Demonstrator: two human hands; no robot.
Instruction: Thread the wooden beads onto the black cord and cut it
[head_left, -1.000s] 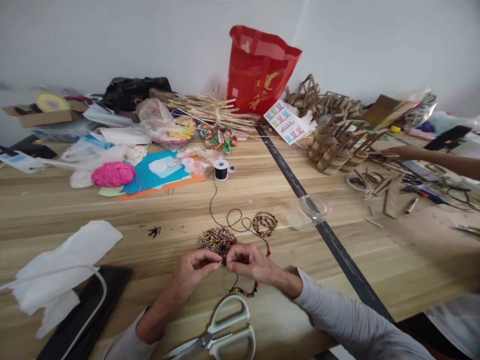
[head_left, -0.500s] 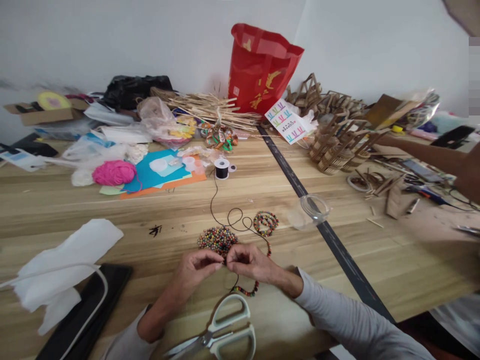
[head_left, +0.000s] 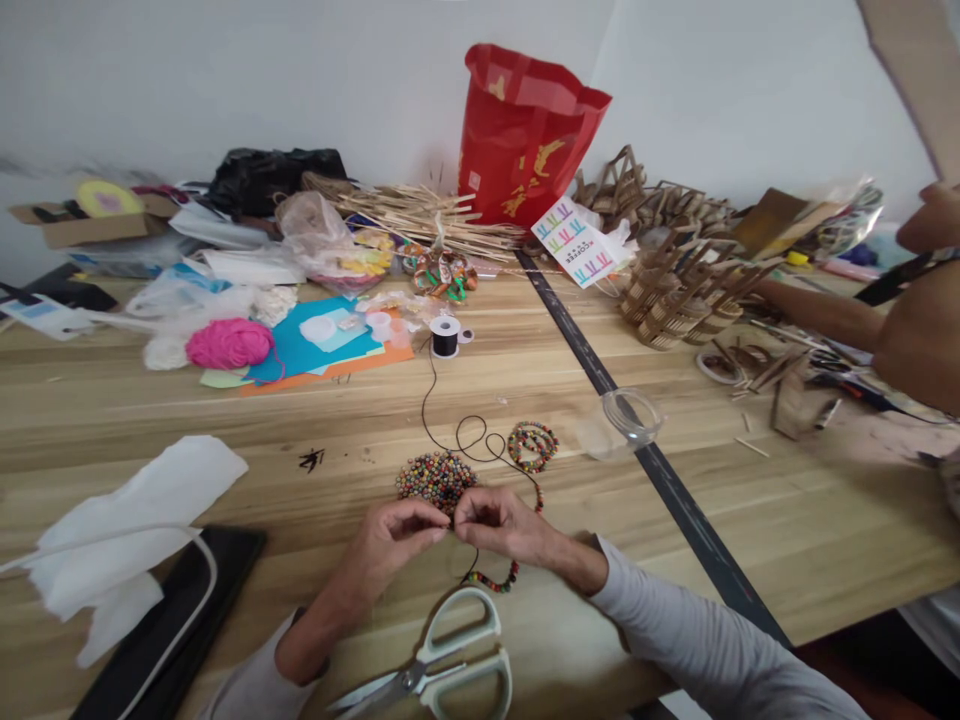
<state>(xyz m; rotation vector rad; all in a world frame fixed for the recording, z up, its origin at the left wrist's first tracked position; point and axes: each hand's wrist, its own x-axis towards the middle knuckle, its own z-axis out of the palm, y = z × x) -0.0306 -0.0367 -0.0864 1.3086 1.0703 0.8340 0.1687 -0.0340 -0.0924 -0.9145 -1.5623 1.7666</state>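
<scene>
My left hand (head_left: 394,535) and my right hand (head_left: 510,527) meet fingertip to fingertip at the near edge of a heap of multicoloured beads (head_left: 436,480). Thumb and forefinger of the left are pinched together; whatever tiny thing lies between them is too small to name. The right pinches a thin black cord (head_left: 478,562), which runs down below it to a strand of strung beads (head_left: 495,582). A finished-looking coil of beads (head_left: 532,446) lies beyond the right hand. From a spool of black cord (head_left: 445,338), a loose line loops toward the beads.
White-handled scissors (head_left: 450,665) lie close below my hands. A clear plastic container (head_left: 634,418) stands to the right. Pink yarn (head_left: 230,343), a red bag (head_left: 532,135) and small woven baskets (head_left: 675,290) sit farther back. Another person's arm (head_left: 825,308) reaches in from the right.
My hands stay in nearly the same pinched pose over the beads. On the right, the other person's arm has shifted and a hand has come into view.
</scene>
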